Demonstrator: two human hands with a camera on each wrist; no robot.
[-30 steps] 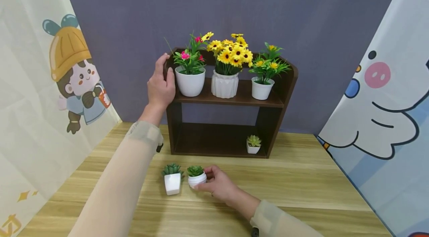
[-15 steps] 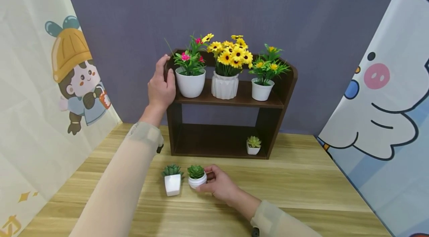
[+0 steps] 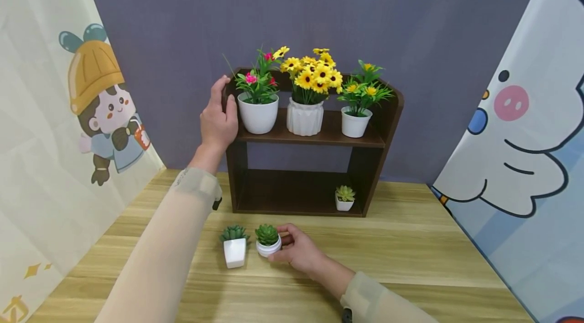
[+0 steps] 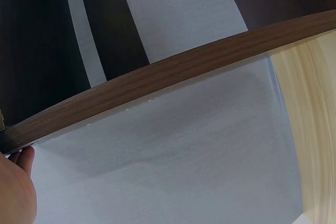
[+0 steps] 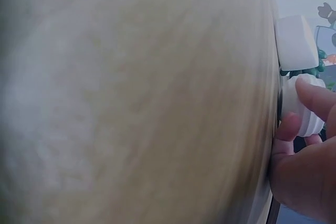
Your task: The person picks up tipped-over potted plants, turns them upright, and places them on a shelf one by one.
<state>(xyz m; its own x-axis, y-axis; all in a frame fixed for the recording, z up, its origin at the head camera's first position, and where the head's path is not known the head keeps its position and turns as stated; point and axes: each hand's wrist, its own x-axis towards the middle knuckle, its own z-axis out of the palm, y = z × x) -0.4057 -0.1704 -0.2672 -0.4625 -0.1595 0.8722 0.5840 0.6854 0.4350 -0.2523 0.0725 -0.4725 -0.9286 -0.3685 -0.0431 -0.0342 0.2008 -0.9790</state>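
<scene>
My left hand (image 3: 219, 117) grips the left side panel of a dark brown wooden shelf (image 3: 305, 139); in the left wrist view, part of that hand (image 4: 18, 184) shows at the panel's edge. My right hand (image 3: 301, 252) holds a small round white ribbed pot with a green succulent (image 3: 267, 236) between thumb and fingers, low at the table. In the right wrist view, thumb and fingers lie around the white pot (image 5: 302, 106). Left of it, a square white pot with a dark green succulent (image 3: 234, 252) lies tipped on the table, apart from both hands.
The shelf's upper board bears pots with pink flowers (image 3: 257, 115), yellow daisies (image 3: 304, 117) and yellow-flowered greenery (image 3: 356, 124). A pale succulent in a white pot (image 3: 344, 201) stands at the lower board's right end. Printed cloths flank the wooden table (image 3: 410, 262).
The round pot in my right hand has tilted, so more of its succulent's top faces the head camera. My left hand stays on the shelf's side.
</scene>
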